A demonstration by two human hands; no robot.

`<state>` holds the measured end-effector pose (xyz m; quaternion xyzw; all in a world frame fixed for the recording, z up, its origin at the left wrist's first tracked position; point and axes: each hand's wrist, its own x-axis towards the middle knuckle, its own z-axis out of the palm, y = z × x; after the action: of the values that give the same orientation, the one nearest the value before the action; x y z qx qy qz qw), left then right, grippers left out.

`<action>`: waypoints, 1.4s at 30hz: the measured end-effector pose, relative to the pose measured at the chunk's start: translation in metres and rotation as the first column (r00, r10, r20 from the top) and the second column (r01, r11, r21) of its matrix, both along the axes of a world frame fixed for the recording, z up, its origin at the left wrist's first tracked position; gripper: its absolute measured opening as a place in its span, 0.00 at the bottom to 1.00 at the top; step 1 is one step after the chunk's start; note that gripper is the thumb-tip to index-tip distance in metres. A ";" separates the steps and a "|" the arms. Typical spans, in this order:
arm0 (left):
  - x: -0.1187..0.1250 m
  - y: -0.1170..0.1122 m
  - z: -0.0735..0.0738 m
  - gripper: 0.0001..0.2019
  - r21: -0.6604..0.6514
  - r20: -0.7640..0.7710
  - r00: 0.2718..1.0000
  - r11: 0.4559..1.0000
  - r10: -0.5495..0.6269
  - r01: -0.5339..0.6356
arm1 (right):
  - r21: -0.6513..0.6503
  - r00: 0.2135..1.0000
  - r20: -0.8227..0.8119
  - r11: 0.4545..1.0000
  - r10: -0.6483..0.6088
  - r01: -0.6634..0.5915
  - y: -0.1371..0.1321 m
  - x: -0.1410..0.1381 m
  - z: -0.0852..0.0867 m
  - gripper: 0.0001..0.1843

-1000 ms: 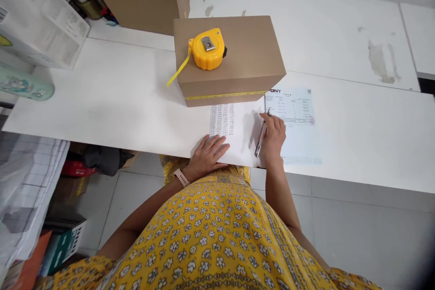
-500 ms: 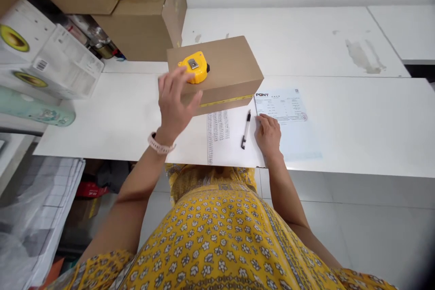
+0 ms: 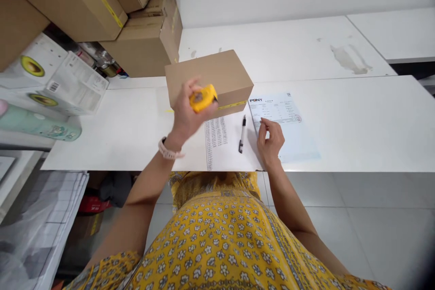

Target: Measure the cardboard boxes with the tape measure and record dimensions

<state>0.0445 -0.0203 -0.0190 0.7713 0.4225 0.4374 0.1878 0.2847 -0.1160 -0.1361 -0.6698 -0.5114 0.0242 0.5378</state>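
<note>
In the head view, my left hand [image 3: 186,111] is wrapped around a yellow tape measure [image 3: 203,98], which looks slightly blurred. It is held above the near side of a closed brown cardboard box [image 3: 210,72]. My right hand [image 3: 271,138] rests at the left part of a pale blue printed form [image 3: 295,140]; its thumb and index fingertips come together in a loose loop, with nothing visible between them. Between my hands lie a sheet with printed columns [image 3: 216,133] and, to its right, a black-and-clear pen [image 3: 242,134].
Large cardboard boxes [image 3: 139,52] are stacked at the back left. White cartons with avocado pictures [image 3: 73,81] and a mint-green bottle [image 3: 44,124] stand at the left. The white table [image 3: 356,131] has its front edge close to my body.
My left hand has taken the tape measure off the box top and moved it toward me. My right hand's fingers have lifted and curled into a loop. The view has shifted slightly.
</note>
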 end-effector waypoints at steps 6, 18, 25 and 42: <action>0.004 -0.106 -0.015 0.39 -0.384 -0.032 0.938 0.871 -0.344 0.306 | -0.176 0.654 -0.614 0.731 0.442 -0.659 -0.045 -0.052 0.051 0.27; -0.056 -0.114 -0.030 0.29 -0.724 0.054 0.928 0.626 -0.368 0.290 | -0.408 0.617 -0.429 0.468 0.660 -0.784 -0.056 -0.067 0.053 0.26; -0.118 -0.042 0.007 0.28 -0.656 0.196 0.980 0.748 0.038 0.102 | -0.049 0.706 -0.585 0.852 0.398 -0.521 0.049 0.017 0.084 0.31; -0.144 0.099 0.052 0.23 -0.688 0.161 0.975 0.725 0.153 0.000 | -0.386 0.910 -0.324 0.843 0.258 -0.376 0.218 0.024 0.098 0.18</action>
<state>-0.0997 0.0787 0.0332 0.5797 0.5636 0.3362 0.4831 0.3082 0.1022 -0.0384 -0.6700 -0.5219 0.3157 0.4232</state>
